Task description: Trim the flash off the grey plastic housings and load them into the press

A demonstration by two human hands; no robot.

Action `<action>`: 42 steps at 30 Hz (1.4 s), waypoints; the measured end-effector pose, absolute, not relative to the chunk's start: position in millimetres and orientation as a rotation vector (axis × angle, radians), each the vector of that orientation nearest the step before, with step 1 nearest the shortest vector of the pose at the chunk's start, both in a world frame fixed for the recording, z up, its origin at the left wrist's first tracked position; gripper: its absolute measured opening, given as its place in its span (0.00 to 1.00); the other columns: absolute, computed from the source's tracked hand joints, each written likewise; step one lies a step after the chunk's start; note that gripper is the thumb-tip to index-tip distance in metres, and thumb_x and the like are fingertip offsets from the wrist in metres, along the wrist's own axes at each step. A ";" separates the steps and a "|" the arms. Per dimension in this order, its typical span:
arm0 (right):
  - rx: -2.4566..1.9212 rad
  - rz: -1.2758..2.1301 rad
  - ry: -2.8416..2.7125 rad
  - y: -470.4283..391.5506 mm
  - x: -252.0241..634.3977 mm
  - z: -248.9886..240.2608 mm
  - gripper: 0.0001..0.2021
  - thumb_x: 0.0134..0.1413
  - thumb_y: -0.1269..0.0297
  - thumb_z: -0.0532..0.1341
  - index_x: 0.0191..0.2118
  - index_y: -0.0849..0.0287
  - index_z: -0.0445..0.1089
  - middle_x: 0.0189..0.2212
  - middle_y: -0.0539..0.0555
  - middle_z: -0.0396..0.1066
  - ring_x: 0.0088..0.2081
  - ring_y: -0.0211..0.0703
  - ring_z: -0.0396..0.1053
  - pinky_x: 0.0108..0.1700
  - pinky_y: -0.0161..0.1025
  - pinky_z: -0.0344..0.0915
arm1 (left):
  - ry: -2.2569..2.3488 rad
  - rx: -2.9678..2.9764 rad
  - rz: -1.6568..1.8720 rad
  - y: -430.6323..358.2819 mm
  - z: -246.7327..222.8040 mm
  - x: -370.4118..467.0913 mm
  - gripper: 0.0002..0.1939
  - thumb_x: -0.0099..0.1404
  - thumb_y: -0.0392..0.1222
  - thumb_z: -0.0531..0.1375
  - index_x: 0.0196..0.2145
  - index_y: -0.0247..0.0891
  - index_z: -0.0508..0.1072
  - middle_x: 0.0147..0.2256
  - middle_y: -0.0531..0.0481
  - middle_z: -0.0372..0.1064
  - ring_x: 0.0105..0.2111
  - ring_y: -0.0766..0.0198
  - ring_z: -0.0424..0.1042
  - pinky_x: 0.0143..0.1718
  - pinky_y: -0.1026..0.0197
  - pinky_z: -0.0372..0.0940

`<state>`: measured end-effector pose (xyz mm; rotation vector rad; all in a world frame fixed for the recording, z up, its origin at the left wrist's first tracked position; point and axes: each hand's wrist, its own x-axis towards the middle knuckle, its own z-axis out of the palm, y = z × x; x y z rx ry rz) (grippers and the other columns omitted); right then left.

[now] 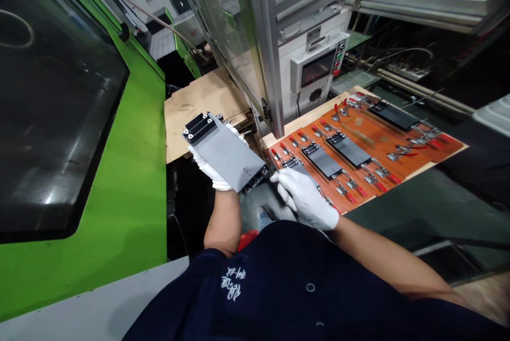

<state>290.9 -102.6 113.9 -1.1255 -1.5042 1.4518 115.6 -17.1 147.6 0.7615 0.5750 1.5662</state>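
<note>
A flat grey panel with black end fittings (229, 152) rests tilted in my left hand (213, 172), which wears a white glove. Its gloved fingers wrap around the panel's underside and both long edges. Close to the panel's lower right corner is my right hand (306, 196), also in a white glove. Its fingers are curled with the tips pinched together; whether something small is between them I cannot make out. Similar panels (323, 160) lie on an orange board (422, 158) to the right, flanked by red-handled toggle clamps (346, 192).
A green machine with a dark window (147, 171) stands close on the left. An aluminium-framed clear guard (266, 49) rises ahead. Behind it is a white cabinet with a control screen (319, 68). A brown cardboard sheet (203, 96) lies beyond my left hand.
</note>
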 end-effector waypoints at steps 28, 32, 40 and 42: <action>-1.083 0.963 -2.079 -106.7 280.6 115.0 0.13 0.70 0.67 0.52 0.42 0.60 0.74 0.35 0.56 0.79 0.34 0.44 0.76 0.38 0.40 0.69 | 0.415 0.703 1.663 -5.5 142.4 118.8 0.35 0.66 0.74 0.46 0.48 0.49 0.80 0.45 0.47 0.76 0.44 0.55 0.72 0.46 0.55 0.70; -1.119 0.946 -2.017 -103.2 279.4 114.1 0.14 0.71 0.66 0.51 0.47 0.60 0.74 0.40 0.58 0.80 0.40 0.48 0.78 0.43 0.42 0.71 | 0.290 0.650 1.676 -7.9 140.8 119.1 0.34 0.69 0.70 0.50 0.51 0.41 0.77 0.45 0.46 0.76 0.45 0.58 0.72 0.49 0.55 0.68; -1.052 0.872 -2.100 -100.6 281.9 109.4 0.12 0.68 0.68 0.54 0.42 0.58 0.76 0.38 0.55 0.80 0.39 0.46 0.77 0.41 0.39 0.69 | 0.255 0.675 1.631 -9.2 135.2 116.6 0.35 0.70 0.70 0.49 0.55 0.40 0.75 0.49 0.44 0.73 0.47 0.58 0.70 0.51 0.55 0.67; -1.052 0.855 -2.077 -98.9 283.5 108.4 0.13 0.68 0.67 0.53 0.41 0.59 0.75 0.37 0.56 0.80 0.37 0.45 0.76 0.39 0.39 0.68 | 0.295 0.668 1.646 -9.2 136.5 117.6 0.36 0.70 0.71 0.47 0.54 0.40 0.75 0.48 0.44 0.73 0.47 0.58 0.70 0.51 0.55 0.67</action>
